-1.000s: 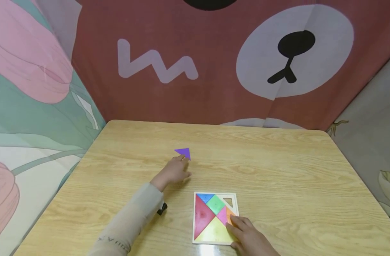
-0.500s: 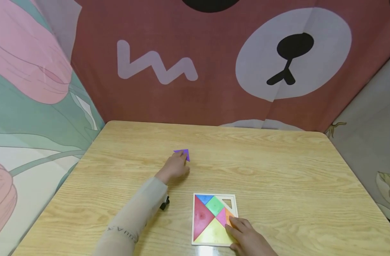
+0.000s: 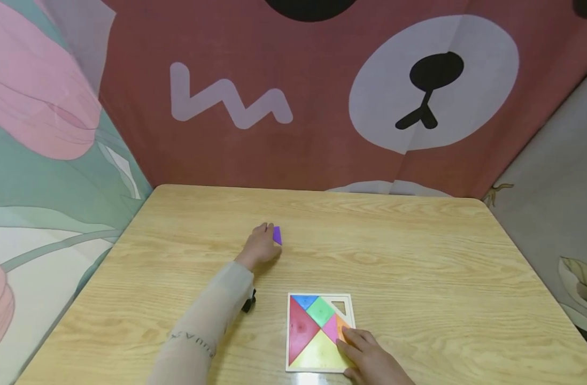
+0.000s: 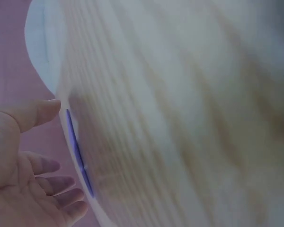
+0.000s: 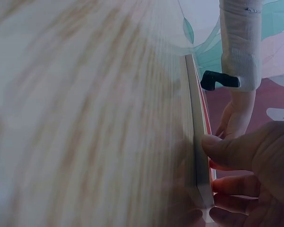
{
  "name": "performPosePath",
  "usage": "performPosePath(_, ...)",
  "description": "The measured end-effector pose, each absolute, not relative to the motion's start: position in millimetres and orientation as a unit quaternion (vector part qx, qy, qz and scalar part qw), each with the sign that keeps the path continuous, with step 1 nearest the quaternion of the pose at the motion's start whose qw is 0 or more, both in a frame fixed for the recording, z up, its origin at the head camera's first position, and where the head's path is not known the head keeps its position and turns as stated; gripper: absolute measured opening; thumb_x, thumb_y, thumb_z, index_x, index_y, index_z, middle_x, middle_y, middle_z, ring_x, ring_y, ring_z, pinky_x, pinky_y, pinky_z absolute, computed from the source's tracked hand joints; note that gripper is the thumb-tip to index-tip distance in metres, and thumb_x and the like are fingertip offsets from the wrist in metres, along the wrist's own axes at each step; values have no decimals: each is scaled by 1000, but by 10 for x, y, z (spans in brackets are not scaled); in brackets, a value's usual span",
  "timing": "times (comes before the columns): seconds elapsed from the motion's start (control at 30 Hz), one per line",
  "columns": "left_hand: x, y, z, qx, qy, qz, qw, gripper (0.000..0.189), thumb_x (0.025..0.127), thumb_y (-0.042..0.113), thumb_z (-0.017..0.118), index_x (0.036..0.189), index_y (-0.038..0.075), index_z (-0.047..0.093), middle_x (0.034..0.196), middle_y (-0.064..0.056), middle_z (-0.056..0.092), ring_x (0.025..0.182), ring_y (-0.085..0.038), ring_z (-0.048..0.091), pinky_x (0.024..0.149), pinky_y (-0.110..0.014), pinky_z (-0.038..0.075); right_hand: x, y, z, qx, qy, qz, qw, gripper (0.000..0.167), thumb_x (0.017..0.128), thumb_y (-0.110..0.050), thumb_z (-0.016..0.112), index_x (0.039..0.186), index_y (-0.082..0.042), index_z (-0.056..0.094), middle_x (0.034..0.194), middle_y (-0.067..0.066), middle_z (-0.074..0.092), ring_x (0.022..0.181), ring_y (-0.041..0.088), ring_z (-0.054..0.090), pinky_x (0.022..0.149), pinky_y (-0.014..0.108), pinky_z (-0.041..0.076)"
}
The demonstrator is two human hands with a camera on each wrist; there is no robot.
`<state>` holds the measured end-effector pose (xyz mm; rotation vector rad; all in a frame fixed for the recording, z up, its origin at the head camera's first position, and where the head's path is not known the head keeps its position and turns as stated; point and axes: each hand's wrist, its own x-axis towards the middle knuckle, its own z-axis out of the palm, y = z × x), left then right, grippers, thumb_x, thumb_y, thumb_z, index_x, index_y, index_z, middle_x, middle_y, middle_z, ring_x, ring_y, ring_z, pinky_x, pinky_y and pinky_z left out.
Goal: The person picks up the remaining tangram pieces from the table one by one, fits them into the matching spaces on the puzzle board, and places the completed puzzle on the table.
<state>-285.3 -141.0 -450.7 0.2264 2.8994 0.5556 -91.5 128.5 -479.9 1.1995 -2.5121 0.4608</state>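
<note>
At the far middle of the table, my left hand (image 3: pixel 261 245) reaches over a purple triangle tangram piece (image 3: pixel 277 235) and covers much of it. In the left wrist view the thumb and fingers (image 4: pixel 51 183) are spread apart beside the flat purple piece (image 4: pixel 78 152); contact is hard to tell. A square tangram board (image 3: pixel 287 334) lies near the front, filled with red, blue, green, pink, orange and yellow pieces; a triangular cutout shows at its upper right. My right hand (image 3: pixel 370 355) holds the board at its lower right corner, fingers over the orange and yellow pieces.
A wood-grain table (image 3: pixel 428 256) spreads beneath both hands. Behind it hangs a red-brown cloth (image 3: pixel 317 155) with a printed animal muzzle, and patterned cloths stand at both sides. A small black object (image 3: pixel 248 301) sits at the left sleeve's cuff.
My left hand has moved slightly forward and left onto the purple triangle, covering more of it. The right hand stays on the board. The head view has shifted slightly.
</note>
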Motion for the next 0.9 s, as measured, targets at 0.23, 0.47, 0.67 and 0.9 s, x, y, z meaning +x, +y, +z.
performPosePath(0.23,-2911,-1402,-4532,67,979,175,83,67,80,26,55,131,-8,27,131,-24,29,119,-38,24,98,-42,22,-911,1281,-4796,419,-881,160,149,44,63,-24,68,101,-2,61,108,17,54,92,26,46,68,27,45)
performPosePath(0.47,-2967,-1394,-4530,65,982,159,76,63,80,32,57,127,-5,37,127,-21,34,113,-36,29,91,-40,31,-908,1284,-4773,412,-888,155,133,45,64,-23,68,103,-1,61,109,17,54,93,27,46,68,29,46)
performPosePath(0.67,-3013,-1416,-4540,52,976,204,54,64,74,32,65,123,-4,43,122,-21,38,105,-33,33,85,-39,36,-904,1279,-4752,411,-890,154,124,45,64,-22,68,104,-1,60,109,17,53,93,28,46,67,29,46)
performPosePath(0.9,-3047,-1432,-4537,29,965,254,58,61,70,30,71,115,-2,47,118,-19,38,102,-31,33,83,-39,37,-893,1281,-4736,404,-893,157,119,46,63,-21,69,104,-1,60,109,17,54,93,27,47,68,30,46)
